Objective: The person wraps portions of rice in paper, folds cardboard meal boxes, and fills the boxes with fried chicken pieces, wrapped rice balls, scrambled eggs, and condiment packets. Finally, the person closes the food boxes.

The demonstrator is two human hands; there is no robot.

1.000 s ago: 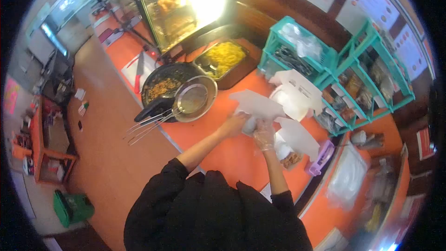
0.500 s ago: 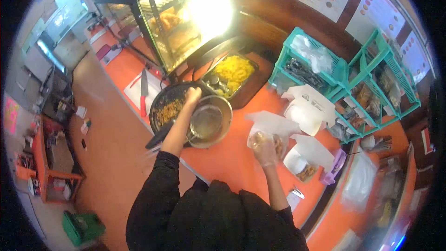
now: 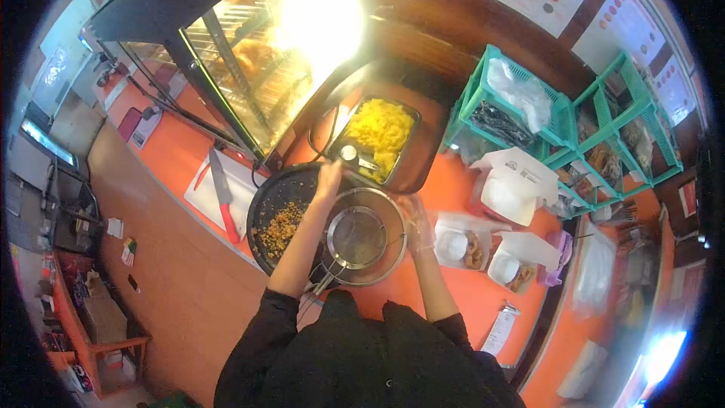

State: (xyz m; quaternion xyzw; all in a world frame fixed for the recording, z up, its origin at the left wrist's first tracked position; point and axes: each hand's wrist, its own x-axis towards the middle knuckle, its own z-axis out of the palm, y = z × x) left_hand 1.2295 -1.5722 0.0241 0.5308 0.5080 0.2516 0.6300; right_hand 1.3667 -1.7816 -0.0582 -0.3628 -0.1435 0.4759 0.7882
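My left hand (image 3: 330,176) is closed around the handle of a metal scoop (image 3: 350,154) at the near edge of a tray of yellow food (image 3: 381,132). Below that arm lies a black pan (image 3: 266,210) with brown crumbly food. A round sieve (image 3: 356,237) rests over a metal bowl (image 3: 396,257). My right hand (image 3: 414,225), in a clear glove, is at the bowl's right rim; its fingers are blurred. Just right of it, two open white boxes (image 3: 451,245) (image 3: 504,268) each hold a white cup and brown food.
A knife with a red handle (image 3: 229,221) lies on a white board (image 3: 198,195). Behind stands a lit glass food cabinet (image 3: 234,68). Teal baskets (image 3: 559,117) with bags are at the right. A larger white box (image 3: 513,189) and a receipt (image 3: 499,331) are on the counter.
My left hand has gone from the boxes to the scoop at the yellow food. My right hand has left the box and moved left to the bowl. The view has shifted.
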